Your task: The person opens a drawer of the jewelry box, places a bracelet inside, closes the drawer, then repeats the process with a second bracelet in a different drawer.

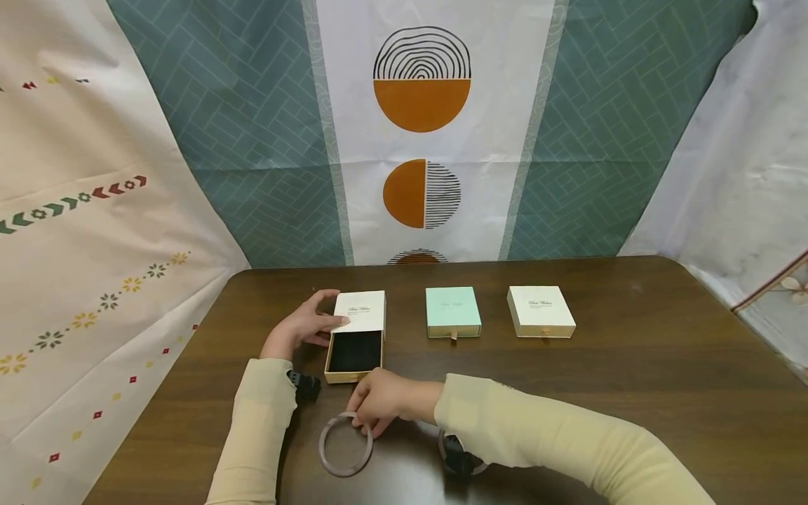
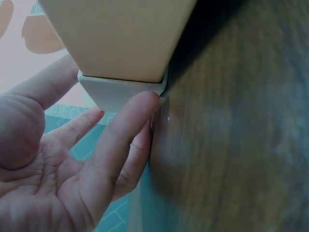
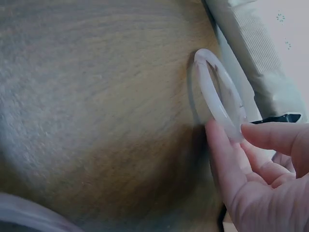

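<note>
My left hand [image 1: 307,326] holds the white lid sleeve of a small jewelry box [image 1: 360,308], thumb on its top and fingers along its left side. In the left wrist view, fingertips of the left hand [image 2: 91,150] rest against the sleeve [image 2: 116,92]. The box's drawer [image 1: 355,352] is pulled out toward me and shows a black lining. Below it, my right hand [image 1: 386,398] pinches a pale, translucent bangle [image 1: 322,444] by its edge between thumb and fingers. In the right wrist view this bangle [image 3: 212,92] stands tilted above the table.
A second bangle [image 1: 442,442] lies partly hidden under my right forearm. Toward the back of the brown wooden table [image 1: 631,365] stand a closed mint-green box [image 1: 452,308] and a closed white box [image 1: 541,306]. Patterned cloths hang behind and at both sides.
</note>
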Motion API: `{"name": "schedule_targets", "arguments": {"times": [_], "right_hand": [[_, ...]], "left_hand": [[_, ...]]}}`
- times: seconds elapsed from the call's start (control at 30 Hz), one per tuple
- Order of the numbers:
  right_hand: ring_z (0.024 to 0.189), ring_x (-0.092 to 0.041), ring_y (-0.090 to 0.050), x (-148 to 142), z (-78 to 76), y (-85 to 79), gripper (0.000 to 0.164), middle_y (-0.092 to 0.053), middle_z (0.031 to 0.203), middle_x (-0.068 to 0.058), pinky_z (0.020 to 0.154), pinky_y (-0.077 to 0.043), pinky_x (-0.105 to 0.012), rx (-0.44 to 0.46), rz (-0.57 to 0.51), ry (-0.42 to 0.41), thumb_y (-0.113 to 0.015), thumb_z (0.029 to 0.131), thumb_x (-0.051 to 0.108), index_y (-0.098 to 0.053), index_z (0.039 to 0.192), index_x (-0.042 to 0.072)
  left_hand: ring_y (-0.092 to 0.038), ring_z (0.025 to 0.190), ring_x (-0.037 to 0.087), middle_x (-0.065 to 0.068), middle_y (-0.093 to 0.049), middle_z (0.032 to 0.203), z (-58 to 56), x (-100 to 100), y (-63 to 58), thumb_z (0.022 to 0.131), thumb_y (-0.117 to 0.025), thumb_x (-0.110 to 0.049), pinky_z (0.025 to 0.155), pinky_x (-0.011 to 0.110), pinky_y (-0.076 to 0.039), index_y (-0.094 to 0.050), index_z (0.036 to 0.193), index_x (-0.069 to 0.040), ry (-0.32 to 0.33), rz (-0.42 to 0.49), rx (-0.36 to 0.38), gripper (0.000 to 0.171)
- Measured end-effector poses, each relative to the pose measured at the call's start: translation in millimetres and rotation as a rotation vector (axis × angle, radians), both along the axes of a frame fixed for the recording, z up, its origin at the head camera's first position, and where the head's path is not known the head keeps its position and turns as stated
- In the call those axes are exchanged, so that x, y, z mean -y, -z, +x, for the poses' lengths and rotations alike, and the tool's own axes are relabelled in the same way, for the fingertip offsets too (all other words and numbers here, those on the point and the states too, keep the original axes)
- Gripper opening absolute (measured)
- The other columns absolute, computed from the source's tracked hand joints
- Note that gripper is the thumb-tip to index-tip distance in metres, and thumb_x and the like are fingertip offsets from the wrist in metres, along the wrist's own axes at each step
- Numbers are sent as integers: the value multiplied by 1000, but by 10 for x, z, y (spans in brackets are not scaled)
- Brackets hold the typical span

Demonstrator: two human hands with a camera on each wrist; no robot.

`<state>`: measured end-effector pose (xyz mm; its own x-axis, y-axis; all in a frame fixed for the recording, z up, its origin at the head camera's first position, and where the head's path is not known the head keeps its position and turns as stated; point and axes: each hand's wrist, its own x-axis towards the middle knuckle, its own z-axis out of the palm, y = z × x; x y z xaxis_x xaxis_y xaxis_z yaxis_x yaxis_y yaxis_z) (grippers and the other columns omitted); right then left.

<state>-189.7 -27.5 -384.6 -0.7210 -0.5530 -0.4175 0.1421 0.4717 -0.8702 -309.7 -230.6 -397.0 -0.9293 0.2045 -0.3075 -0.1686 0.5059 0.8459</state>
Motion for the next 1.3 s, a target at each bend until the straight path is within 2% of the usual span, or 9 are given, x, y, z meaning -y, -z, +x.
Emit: {"name": "schedule_targets", "arguments": {"times": [0.2,0.37,0.57,0.77,1.3], "right_hand": [[56,-12,-60,-38,-6,108,16,-71,79,-16,59,-59,-32,142,-83,43,-59,82,-12,-70,91,-6],[57,-11,-62,-103,-9,166,16,-71,78,-11,61,-59,-30,221,-127,49,-59,84,-10,-70,94,-4],[57,-12,-63,-150,3,182,13,-71,77,-15,59,-58,-29,233,-172,67,-63,83,-9,-71,93,-5],[57,-13,-63,-153,24,196,11,-68,69,-11,58,-58,-29,227,-198,73,-66,80,-9,-70,90,-6],[63,-14,-66,-145,74,249,15,-71,85,-21,61,-59,-31,197,-232,113,-65,83,-9,-69,97,-8]], "left_hand": [[-59,107,36,27,-51,122,-6,9,1,90,-67,-26,78,45,-57,-18,151,-17,5,9,2,78],[-60,102,35,28,-49,121,-14,2,0,89,-68,-25,77,46,-57,-20,151,-17,-8,12,5,78],[-61,94,30,27,-48,120,-37,-5,15,90,-68,-22,75,43,-58,-21,150,-17,-8,19,5,77],[-60,92,26,25,-50,116,-28,0,19,89,-68,-22,73,40,-58,-21,151,-16,-17,18,-1,78],[-60,93,25,22,-54,113,3,7,10,88,-69,-21,72,39,-58,-24,149,-17,-34,34,-2,76]]}}
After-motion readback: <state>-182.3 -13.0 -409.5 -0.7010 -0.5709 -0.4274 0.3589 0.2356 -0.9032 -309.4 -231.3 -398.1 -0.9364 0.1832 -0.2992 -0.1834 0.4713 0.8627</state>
